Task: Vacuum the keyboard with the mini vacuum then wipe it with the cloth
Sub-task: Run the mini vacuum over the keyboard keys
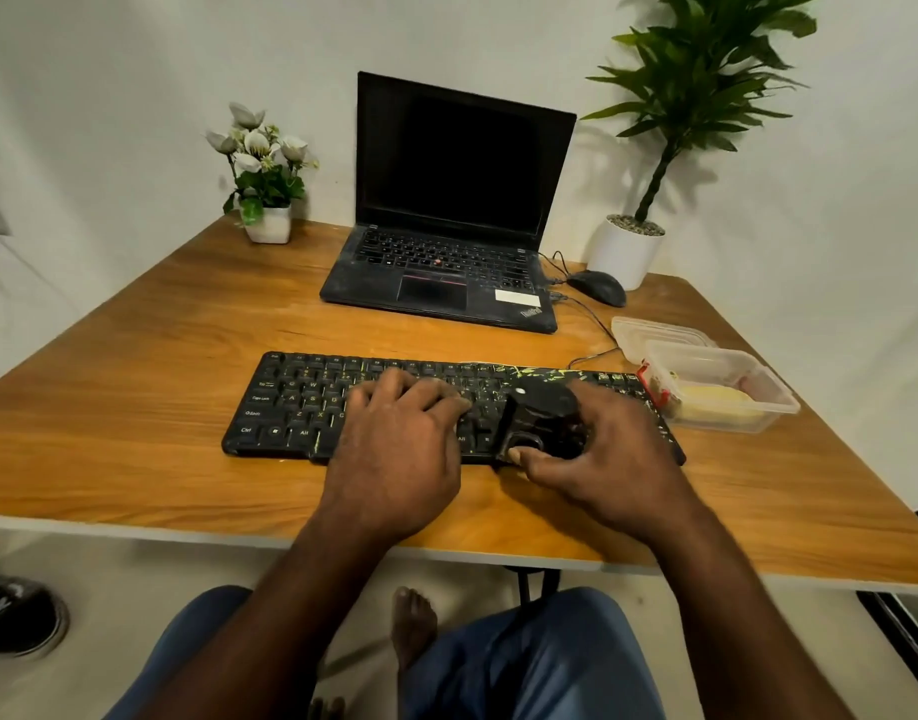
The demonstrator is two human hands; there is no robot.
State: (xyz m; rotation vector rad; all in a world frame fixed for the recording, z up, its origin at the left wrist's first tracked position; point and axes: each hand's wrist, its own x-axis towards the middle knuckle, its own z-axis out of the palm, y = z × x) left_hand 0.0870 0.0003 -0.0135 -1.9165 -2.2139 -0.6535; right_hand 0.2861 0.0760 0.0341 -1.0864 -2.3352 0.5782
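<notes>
Keyboard (342, 407) lies left-to-right across the desk (134, 356) — our right hand (602, 459) grips the mini vacuum (542, 420) on its right half, left hand (399, 449) flat on mid keys — uncleaned stretch runs leftward.

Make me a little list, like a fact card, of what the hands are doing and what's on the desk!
left hand: flat on the keyboard, palm down, holding nothing
right hand: grip closed around the mini vacuum
mini vacuum: black, sitting on the keyboard's right half
keyboard: black, on the wooden desk, yellowish specks near its top right
laptop: open behind the keyboard, screen dark
mouse: right of the laptop
plastic box: clear, right of the keyboard
cloth: cannot tell where it is
</notes>
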